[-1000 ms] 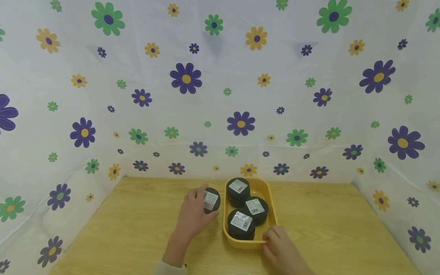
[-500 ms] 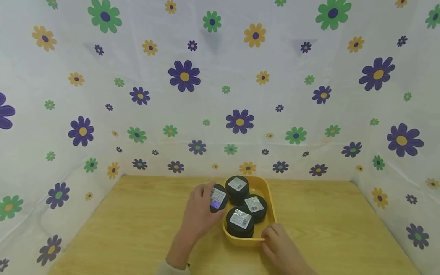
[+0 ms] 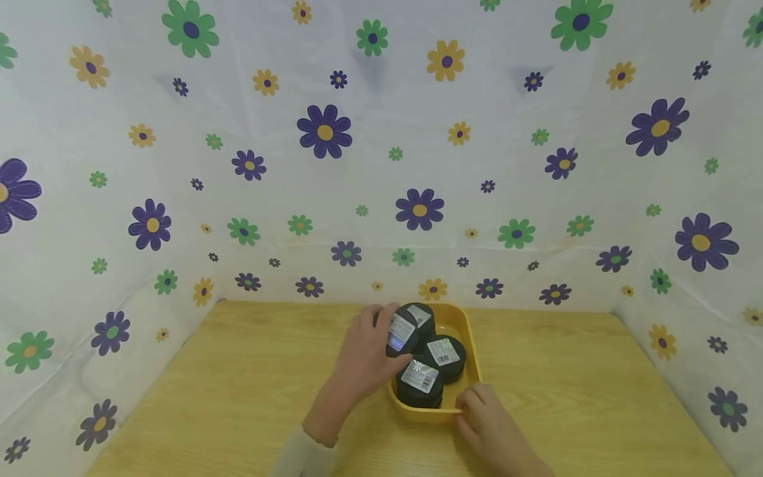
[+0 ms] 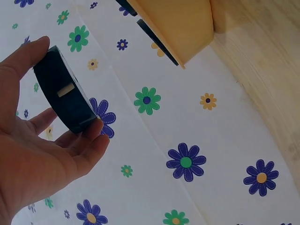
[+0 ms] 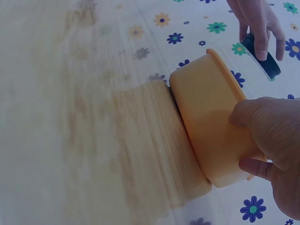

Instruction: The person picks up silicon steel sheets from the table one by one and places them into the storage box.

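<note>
My left hand [image 3: 365,351] grips a round black flat container [image 4: 64,91] with a white label by its edge, fingers and thumb on opposite sides. In the head view it hovers over the left side of a yellow plastic tub [image 3: 475,354]. Inside the tub stand similar black containers: one at the back [image 3: 424,321] partly hidden by the held one, one in the middle [image 3: 446,358] and one at the front [image 3: 420,383]. My right hand [image 3: 491,424] holds the tub's front right corner, with fingers and thumb on its rim and wall [image 5: 211,122].
A light wooden table [image 3: 250,397] carries the tub. White cloth [image 3: 381,179] printed with purple, green and orange flowers stands behind it and at both sides.
My left hand has lifted the black container from the table left of the tub and carried it right, over the tub. The right hand stays on the tub's corner.
</note>
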`<state>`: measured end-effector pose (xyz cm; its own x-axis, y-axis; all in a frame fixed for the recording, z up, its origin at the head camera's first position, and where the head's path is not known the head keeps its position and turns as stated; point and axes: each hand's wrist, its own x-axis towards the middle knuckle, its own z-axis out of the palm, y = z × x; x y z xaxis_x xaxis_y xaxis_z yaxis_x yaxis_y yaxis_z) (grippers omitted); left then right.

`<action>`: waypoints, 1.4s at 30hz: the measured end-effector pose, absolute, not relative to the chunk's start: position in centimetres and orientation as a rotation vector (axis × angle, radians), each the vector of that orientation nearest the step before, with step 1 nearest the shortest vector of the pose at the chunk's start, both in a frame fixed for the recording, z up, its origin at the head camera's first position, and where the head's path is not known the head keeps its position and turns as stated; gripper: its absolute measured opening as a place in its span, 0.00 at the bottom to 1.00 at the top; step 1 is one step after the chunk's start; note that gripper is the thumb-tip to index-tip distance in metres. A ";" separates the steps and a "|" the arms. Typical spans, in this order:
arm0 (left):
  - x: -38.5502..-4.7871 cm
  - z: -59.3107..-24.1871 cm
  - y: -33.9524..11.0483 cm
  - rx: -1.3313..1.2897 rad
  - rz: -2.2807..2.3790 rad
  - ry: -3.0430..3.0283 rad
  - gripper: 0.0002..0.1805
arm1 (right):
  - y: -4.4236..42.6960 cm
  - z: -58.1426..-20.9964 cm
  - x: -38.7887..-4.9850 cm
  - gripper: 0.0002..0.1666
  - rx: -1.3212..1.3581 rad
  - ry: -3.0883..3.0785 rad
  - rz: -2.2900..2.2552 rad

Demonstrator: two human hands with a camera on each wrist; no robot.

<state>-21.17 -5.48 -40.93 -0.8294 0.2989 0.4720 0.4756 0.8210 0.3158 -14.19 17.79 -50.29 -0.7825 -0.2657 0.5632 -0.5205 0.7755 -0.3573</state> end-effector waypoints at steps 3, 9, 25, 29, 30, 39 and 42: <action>-21.6 -40.7 -4.9 -0.627 -0.564 -2.601 0.47 | 17.7 -50.3 -14.2 0.17 0.581 -2.478 0.705; -22.2 -40.8 -3.8 -0.663 -0.554 -2.641 0.46 | 17.7 -50.4 -14.5 0.18 0.607 -2.445 0.692; -23.7 -42.2 -0.6 -0.792 -0.526 -2.701 0.45 | 17.9 -50.7 -14.6 0.17 0.610 -2.429 0.697; -24.2 -42.3 0.1 -0.810 -0.478 -2.742 0.45 | 18.0 -50.7 -14.5 0.17 0.598 -2.451 0.705; -24.3 -42.4 0.3 -0.810 -0.465 -2.751 0.45 | 18.1 -50.7 -14.6 0.18 0.602 -2.449 0.704; -24.6 -42.9 1.3 -0.845 -0.420 -2.766 0.44 | 18.1 -51.0 -14.9 0.21 0.703 -2.309 0.627; -24.9 -43.1 1.8 -0.878 -0.366 -2.770 0.44 | 18.2 -51.1 -15.0 0.21 0.721 -2.285 0.628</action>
